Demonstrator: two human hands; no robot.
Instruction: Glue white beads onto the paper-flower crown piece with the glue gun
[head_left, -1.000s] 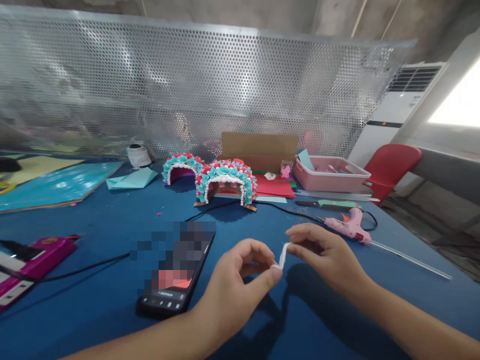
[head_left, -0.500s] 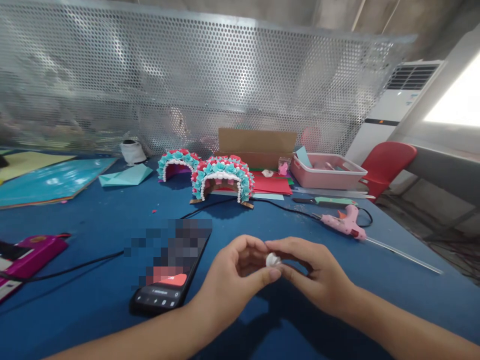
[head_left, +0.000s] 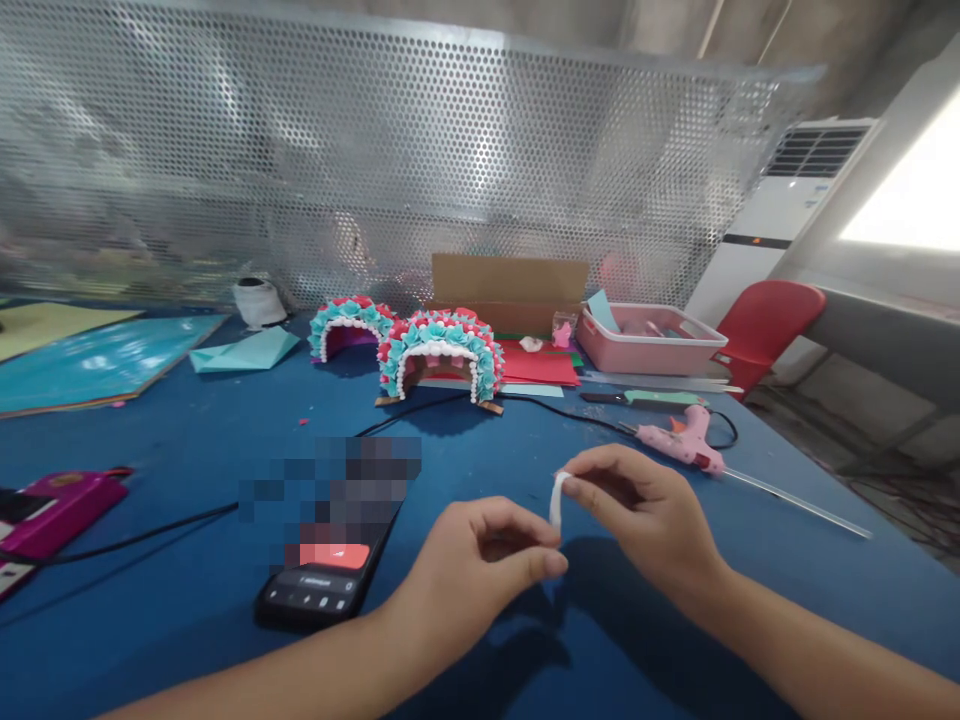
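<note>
A short, soft-looking white strip (head_left: 556, 503) stretches between my two hands, slightly curved; its material I cannot make out. At its upper end, the thumb and forefinger of my right hand (head_left: 646, 515) pinch it. My left hand (head_left: 491, 565) is closed around the lower end, which disappears between thumb and fingertips. Left of that hand lies a black phone (head_left: 311, 600) with part of its screen blurred. Beyond both hands stands an arch covered in turquoise and red paper flowers (head_left: 442, 340) with white beads along its opening. A similar arch (head_left: 352, 318) sits behind it.
A pink glue gun (head_left: 686, 440) with a clear stick lies right, its black cord crossing the blue table (head_left: 480, 460). Behind are a green-handled knife (head_left: 660, 398), red paper (head_left: 536, 365) and a pink basin (head_left: 652, 358). A magenta power strip (head_left: 75, 510) lies left.
The white piece, earlier a small bunched lump between my fingertips, now shows as a drawn-out strip. My right hand has moved up and away from my left, which has lowered slightly.
</note>
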